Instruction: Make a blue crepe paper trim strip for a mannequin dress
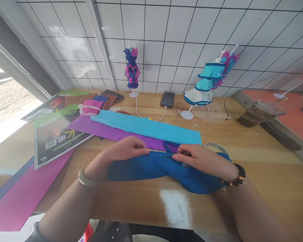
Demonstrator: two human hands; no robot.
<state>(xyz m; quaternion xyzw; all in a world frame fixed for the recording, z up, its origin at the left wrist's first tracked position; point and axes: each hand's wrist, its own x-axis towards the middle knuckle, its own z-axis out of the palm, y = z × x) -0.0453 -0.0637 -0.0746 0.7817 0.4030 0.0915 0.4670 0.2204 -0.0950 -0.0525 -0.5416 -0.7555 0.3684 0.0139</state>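
A long dark blue strip (138,168), which looks like crepe paper or thin fabric, spreads across the table in front of me. My left hand (131,148) pinches its upper edge, thumb against fingers. To the right, my right hand (197,156) grips the same edge, where the strip bunches and twists. Some narrow dark blue ends stick up between the two hands. Just beyond lie a light blue strip (151,126) and a purple strip (103,130), partly overlapping. A roll of tape (215,145) sits behind my right wrist, partly covered.
Two small dress forms, one in a navy and pink dress (132,72), one in a turquoise and white dress (204,80), stand by the tiled wall. A lidded drink cup (257,114) is at right. Magazines (58,134) and a pink sheet (27,191) lie left; a phone (168,99) is charging behind.
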